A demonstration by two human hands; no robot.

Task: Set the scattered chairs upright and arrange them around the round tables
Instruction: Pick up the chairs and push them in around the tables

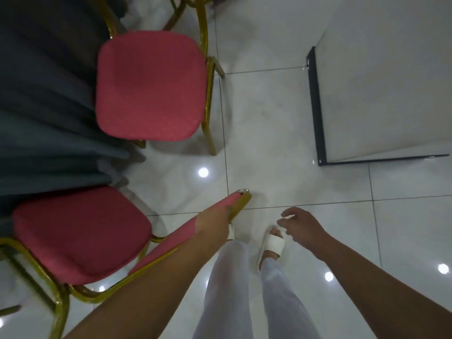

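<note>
Directly below the head camera, in the lower left of the frame, the near chair (80, 231) stands upright on its gold metal frame, its red seat facing up and its red backrest slanting toward the frame's centre. The left hand (215, 221) grips the top edge of that backrest, fingers curled over the rail, though motion blur hides exactly how they lie. The right hand (300, 226) hangs free just right of centre, fingers loosely curled and holding nothing, above the glossy white tiled floor (281, 118). A second chair (149, 86) of the same red-and-gold make stands upright in the upper centre. Both chairs sit against a dark grey tablecloth (44, 94) that drapes in folds down the left edge. At the very top, gold legs of a third chair (199, 18) show. A white wall corner with a dark skirting board (316, 106) fills the upper right. Light trousers and white slide sandals (272, 243) appear at the lower centre.
</note>
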